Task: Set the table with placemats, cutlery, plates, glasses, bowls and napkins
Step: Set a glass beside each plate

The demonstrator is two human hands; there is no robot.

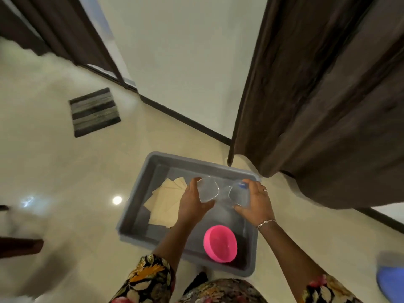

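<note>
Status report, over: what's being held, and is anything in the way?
Left grip holds left glass; right grip holds right glass. Both above grey tub. Nothing in the way.

This looks like a room in a home. It has a glossy cream tiled floor (65, 171) and heavy dark brown curtains (328, 106) hanging at 2 o'clock. A plain white wall (185, 62) with dark skirting (185, 119) stands at 12 o'clock. A small grey striped mat (95, 112) lies at 10 o'clock.
</note>
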